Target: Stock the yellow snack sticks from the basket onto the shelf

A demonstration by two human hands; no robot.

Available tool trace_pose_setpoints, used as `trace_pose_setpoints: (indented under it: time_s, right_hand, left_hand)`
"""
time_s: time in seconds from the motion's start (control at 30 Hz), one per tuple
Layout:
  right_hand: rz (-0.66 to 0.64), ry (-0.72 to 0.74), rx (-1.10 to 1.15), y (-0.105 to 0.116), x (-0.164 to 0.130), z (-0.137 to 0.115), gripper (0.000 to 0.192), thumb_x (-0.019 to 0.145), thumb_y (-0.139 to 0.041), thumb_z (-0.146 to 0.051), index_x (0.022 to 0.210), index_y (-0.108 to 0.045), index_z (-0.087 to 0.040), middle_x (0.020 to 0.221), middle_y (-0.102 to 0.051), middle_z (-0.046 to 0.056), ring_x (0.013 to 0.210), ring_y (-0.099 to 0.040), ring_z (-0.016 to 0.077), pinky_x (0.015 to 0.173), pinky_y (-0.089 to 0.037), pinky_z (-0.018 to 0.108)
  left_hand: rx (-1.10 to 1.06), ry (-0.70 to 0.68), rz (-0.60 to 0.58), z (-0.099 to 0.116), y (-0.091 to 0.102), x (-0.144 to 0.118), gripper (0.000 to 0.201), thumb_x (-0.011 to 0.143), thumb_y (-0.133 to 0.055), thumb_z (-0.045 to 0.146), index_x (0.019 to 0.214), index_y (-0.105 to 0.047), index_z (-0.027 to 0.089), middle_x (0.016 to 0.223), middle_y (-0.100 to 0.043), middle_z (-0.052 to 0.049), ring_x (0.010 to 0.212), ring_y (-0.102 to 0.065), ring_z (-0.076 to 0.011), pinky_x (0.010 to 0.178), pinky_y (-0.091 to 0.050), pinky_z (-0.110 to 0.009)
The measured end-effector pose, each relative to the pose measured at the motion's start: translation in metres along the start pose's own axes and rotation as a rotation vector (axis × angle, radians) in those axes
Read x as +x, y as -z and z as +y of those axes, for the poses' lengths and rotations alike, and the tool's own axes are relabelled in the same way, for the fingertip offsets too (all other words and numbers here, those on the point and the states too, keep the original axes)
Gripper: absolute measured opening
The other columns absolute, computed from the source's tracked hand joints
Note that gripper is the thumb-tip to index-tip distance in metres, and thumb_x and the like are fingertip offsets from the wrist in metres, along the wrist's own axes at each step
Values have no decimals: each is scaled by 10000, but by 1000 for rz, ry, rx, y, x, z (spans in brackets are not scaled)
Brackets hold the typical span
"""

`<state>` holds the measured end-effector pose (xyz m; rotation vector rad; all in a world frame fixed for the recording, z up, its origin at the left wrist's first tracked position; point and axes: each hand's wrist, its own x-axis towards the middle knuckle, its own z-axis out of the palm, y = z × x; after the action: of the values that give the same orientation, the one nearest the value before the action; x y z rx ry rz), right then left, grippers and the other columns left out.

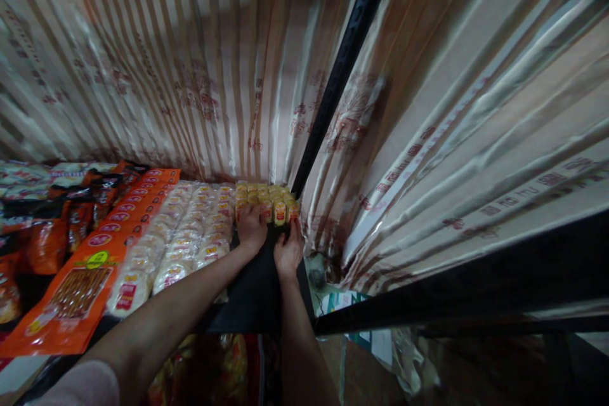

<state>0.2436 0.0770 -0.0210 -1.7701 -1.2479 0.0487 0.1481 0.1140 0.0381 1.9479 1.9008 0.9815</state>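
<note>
Small yellow snack packets (280, 211) stand in tight rows at the back right corner of a black shelf (257, 295). My left hand (252, 228) reaches across to the front of these rows, its fingers curled against the packets; its grip is partly hidden. At the rightmost row, my right hand (289, 252) has its fingertips closed on a yellow packet (292, 208) by the shelf's edge. Just left of my left hand lie rows of round, pale pastries in clear wrappers (171, 273).
Orange snack bags (80, 298) overlap in a row farther left, beside black-and-orange packs (47, 244). A pleated printed curtain (214, 63) hangs behind the shelf. A black perforated upright (340, 76) rises at the corner, and a black beam (451, 285) runs off right.
</note>
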Motion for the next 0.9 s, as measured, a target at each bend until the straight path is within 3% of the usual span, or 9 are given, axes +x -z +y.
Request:
trace_pose_setpoints:
  time_s: [0.2, 0.4, 0.7, 0.9]
  right_hand:
    - [-2, 12, -25, -1, -2, 0, 527, 771, -378, -95, 1287, -477, -65, 1353, -470, 167, 1262, -399, 231, 1021, -355, 414]
    - [-13, 12, -53, -1, -2, 1, 517, 768, -394, -111, 1274, -494, -73, 1363, -470, 137, 1245, -417, 242, 1014, -359, 406]
    - [-23, 17, -58, 0, -3, -1, 514, 770, -397, -106, 1274, -492, -73, 1370, -460, 138, 1250, -411, 231, 1027, -352, 394]
    - [-18, 10, -63, -2, -3, 2, 515, 768, -405, -110, 1274, -492, -67, 1366, -467, 134, 1249, -407, 233, 1025, -354, 397]
  left_hand:
    - [186, -102, 32, -3, 3, 8, 324, 855, -434, 224, 1140, -589, 222, 1250, -536, -66, 1188, -405, -256, 1049, -272, -392]
    - [257, -171, -9, -5, -5, 14, 407, 852, -423, 223, 1248, -516, 225, 1298, -493, -101, 1224, -367, -285, 1032, -274, -419]
    - [212, -179, -5, -10, -6, 17, 356, 840, -444, 205, 1167, -585, 218, 1327, -454, -125, 1218, -373, -309, 1020, -276, -437]
    - [185, -249, 17, -12, -7, 19, 276, 826, -464, 173, 1065, -600, 198, 1274, -521, -103, 1273, -328, -280, 1054, -247, -426]
